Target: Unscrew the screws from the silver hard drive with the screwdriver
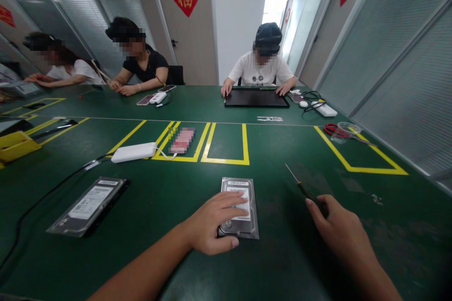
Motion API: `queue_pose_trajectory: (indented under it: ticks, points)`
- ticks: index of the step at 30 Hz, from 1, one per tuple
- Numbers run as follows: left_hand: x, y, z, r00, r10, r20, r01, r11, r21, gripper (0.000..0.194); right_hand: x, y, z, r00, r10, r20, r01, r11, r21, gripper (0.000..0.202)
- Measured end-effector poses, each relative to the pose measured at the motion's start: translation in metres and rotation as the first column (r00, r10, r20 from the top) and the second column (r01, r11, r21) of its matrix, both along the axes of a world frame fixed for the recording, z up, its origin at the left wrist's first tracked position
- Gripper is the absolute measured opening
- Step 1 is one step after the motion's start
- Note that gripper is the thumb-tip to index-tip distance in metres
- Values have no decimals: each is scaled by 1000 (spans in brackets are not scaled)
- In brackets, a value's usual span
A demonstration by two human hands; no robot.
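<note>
R grip w/ screwdriver; L grip spread atop ctr HDD.

Left fingers on hard drive, screwdriver held

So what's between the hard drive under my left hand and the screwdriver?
In the head view, bare green tabletop separates the hard drive from the screwdriver.

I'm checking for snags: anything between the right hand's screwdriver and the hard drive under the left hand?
Nothing visible stands between the screwdriver and the hard drive; only the left hand covers part of it.
</note>
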State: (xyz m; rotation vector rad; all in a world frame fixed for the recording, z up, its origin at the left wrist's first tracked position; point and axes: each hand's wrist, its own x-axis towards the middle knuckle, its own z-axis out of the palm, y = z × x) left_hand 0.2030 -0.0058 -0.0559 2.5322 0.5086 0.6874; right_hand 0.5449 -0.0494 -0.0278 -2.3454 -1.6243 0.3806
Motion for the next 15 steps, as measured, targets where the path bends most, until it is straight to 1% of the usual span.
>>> queue_pose_trajectory:
  ticks: [5,11,15]
  points:
    - [1,-1,1,1000,-3,18,3,1000,-10,64,-3,4,12,985,28,-171,-1,987,159,41]
    - [1,-1,-1,1000,-10,-2,10,1000,-6,64,-4,5,24,964,91,-250,-14,955,295,43]
    - [1,-2,-1,1000,-6,-27,6,1000,-4,64,-10,7,35,945,124,-303,8,916,401,40]
